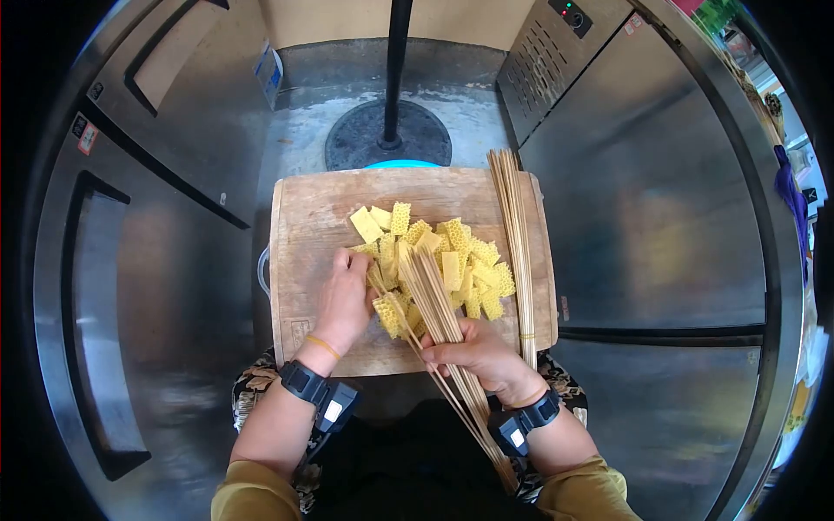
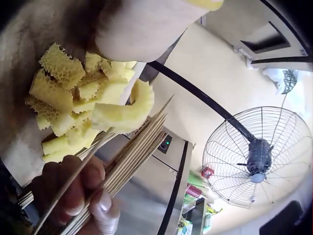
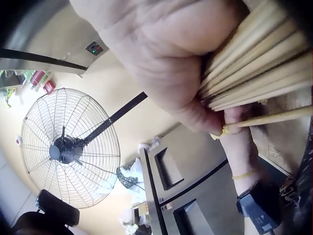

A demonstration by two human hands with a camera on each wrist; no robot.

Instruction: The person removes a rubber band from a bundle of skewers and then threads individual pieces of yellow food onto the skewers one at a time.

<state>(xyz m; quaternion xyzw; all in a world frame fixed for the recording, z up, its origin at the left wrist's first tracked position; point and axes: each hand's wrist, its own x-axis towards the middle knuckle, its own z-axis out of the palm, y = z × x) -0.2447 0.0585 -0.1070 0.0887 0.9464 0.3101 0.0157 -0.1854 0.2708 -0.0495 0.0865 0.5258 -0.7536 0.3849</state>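
On the wooden board, near its middle, lies a loose heap of yellow honeycombed pieces. They are cut into small oblongs and strips, pale to deep yellow; some show a netted, pitted face, others a smooth, flat one. Several overlap at odd angles, and two smooth ones lie at the far left of the heap. In the left wrist view one curled piece bends into a thick hook, smooth outside with a slightly ragged edge, at the upper end of a single skewer; whether it is pierced is hidden.

The right hand is clamped round a fanned bundle of thin wooden skewers, their upper ends over the heap. The left hand reaches to the heap's left edge with bent fingers; I cannot tell whether they pinch a piece. A second skewer bundle, bound by a yellow band low down, lies along the board's right side. Steel cabinets flank the board, and a black pole stands beyond it on a round base.
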